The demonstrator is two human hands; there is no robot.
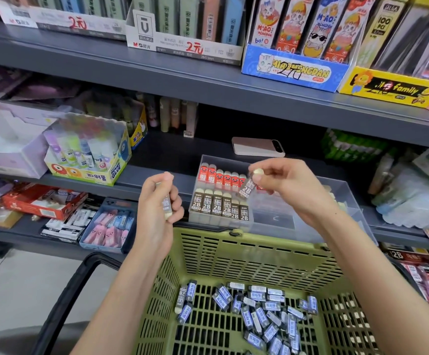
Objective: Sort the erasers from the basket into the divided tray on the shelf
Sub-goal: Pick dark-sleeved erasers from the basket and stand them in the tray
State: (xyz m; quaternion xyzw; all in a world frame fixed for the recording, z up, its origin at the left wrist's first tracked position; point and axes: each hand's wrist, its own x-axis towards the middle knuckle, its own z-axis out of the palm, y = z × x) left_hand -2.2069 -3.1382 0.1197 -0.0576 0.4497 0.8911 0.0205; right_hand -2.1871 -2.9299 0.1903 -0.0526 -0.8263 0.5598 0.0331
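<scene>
Thumb and fingertips of the right hand [285,185] pinch a brown-sleeved eraser [248,188] by its top end just above the clear divided tray [272,219], while the raised left hand [158,208] curls round a second eraser [166,203] held upright, both above the green basket [259,243] of loose erasers [259,316].

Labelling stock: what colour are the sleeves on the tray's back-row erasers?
Red, on the back-row erasers in the tray; the head view shows it.

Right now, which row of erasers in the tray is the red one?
The back row, standing behind the others; the front row wears brown 2B sleeves.
</scene>
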